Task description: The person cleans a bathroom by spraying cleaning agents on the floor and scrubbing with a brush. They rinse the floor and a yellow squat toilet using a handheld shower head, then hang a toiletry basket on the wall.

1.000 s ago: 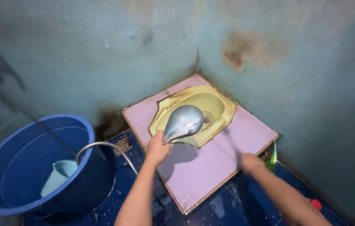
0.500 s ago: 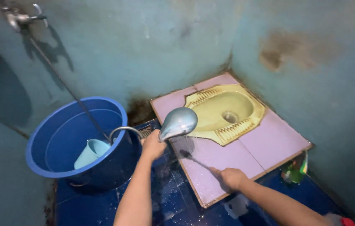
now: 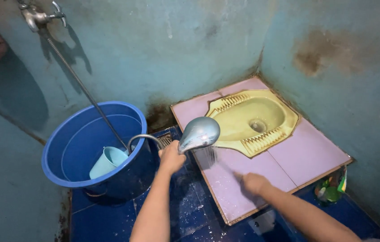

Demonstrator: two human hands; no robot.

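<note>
Shower head [image 3: 199,133]: grey, smooth, teardrop-shaped, held over the near-left edge of the pale pink tiled platform [image 3: 306,157], spraying down onto it. Left hand [image 3: 171,157] was wrapped tight around its handle, just below the head. Looked light and rigid, probably plastic with a glossy wet skin, so likely slippery; the handle neck is the sensible place to grip. The metal hose [image 3: 143,138] looped from the handle up along the wall to a tap [image 3: 37,17]; it is flexible and would likely tug back a little.

Right hand [image 3: 253,183] was closed on something thin over the wet tiles, right under the spray. Blurred; likely a brush handle, but I couldn't tell for sure.

Yellow squat toilet pan [image 3: 255,118] was set in the platform, glazed, with ribbed footrests. The round blue plastic bucket [image 3: 66,172] stood left of the platform on the dark blue glossy floor tiles [image 3: 109,219], wet, with a light blue dipper [image 3: 108,161] inside. Walls were teal, rough and stained. A green bottle [image 3: 331,190] stood at the platform's right corner.
</note>
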